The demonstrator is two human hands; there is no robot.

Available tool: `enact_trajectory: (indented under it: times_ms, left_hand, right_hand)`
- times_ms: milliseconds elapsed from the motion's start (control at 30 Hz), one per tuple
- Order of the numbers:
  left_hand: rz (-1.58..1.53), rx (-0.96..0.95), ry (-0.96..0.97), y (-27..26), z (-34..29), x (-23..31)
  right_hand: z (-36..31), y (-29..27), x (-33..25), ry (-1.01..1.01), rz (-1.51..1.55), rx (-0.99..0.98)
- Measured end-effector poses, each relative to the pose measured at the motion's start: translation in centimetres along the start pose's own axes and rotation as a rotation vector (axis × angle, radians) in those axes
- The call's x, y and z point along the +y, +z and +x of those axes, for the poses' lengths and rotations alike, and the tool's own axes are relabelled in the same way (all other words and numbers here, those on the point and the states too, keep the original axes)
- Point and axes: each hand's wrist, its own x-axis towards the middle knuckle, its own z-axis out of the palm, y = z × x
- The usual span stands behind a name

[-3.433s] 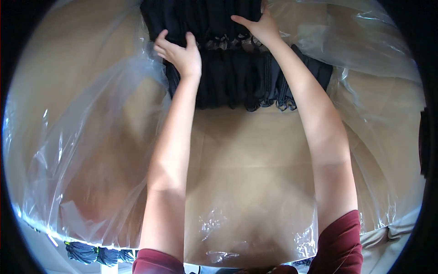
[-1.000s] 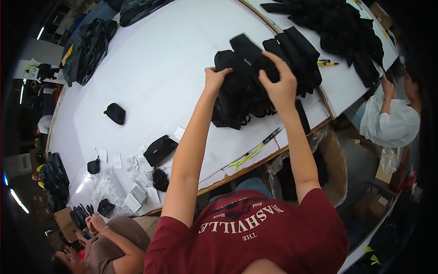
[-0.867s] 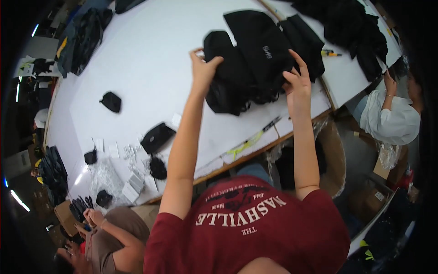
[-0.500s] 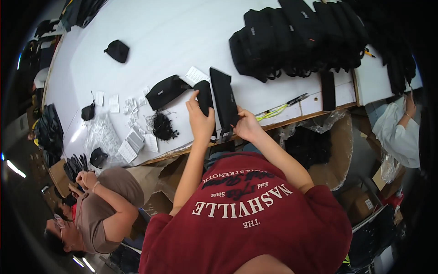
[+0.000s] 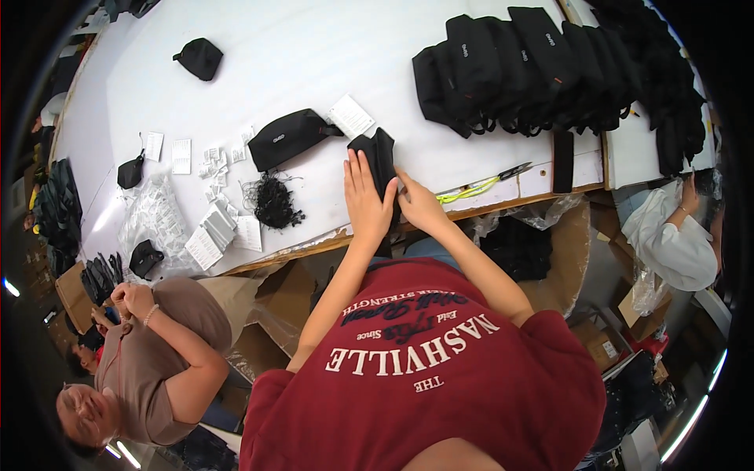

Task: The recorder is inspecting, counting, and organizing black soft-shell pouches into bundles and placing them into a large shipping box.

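At the near edge of the white table (image 5: 314,55), a narrow black pouch (image 5: 382,161) is held between two hands, just in front of the red shirt (image 5: 471,392). The left hand (image 5: 367,196) is laid open along its left side, fingers straight and close together, thumb spread apart. The right hand (image 5: 419,206) is set against the opposite side with its fingers bent; whether the pouch is truly gripped by it cannot be told.

The step in hand is judged to be a smoothing or folding of the pouch. It is best done with even pressure from the whole left palm while the other side is steadied lightly, so that no crease is set crooked. The edges should be lined up before they are pressed hard, and the white card (image 5: 351,116) just beyond should not be brushed aside.

The long axis is pointed away from the body, leaning slightly left at the far end. The near end is mostly hidden by the hands, and the front face cannot be made out.
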Motion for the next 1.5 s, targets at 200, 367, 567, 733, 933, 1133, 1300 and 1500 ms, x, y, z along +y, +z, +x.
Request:
enact_trajectory:
  times_ms: [200, 367, 567, 733, 933, 1133, 1300, 1500]
  left_hand:
    - [0.049, 0.031, -0.028, -0.4, -0.6, -0.9]
    - [0.012, 0.039, -0.023, 0.1, -0.3, -0.5]
    - [0.026, 0.069, -0.035, 0.1, -0.3, -0.3]
    - [0.017, 0.069, -0.052, 0.3, -0.3, -0.1]
    - [-0.050, 0.115, -0.067, 0.9, -0.1, 0.2]
    - [0.037, 0.099, -0.056, 1.2, -0.1, 1.4]
    - [0.136, 0.143, -0.086, 1.5, -0.4, 0.7]
    - [0.128, 0.142, -0.060, 2.0, -0.3, 1.6]
  right_hand:
    - [5.3, -10.3, -7.6, -0.471, -0.550, 0.847]
    - [10.4, -15.3, -6.8, -0.295, -0.933, 0.843]
    - [11.2, -14.7, -7.3, -0.366, -0.695, 0.727]
    - [7.4, -12.8, -8.7, -0.364, -0.465, 0.702]
    - [-1.1, -3.6, -3.0, -0.357, -0.411, 0.184]
    - [-1.9, -3.4, -0.3, -0.353, -0.244, -0.047]
    - [0.2, -6.3, -0.8, -0.301, 0.024, 0.148]
    - [12.6, -8.8, -3.7, -0.495, -0.976, 0.487]
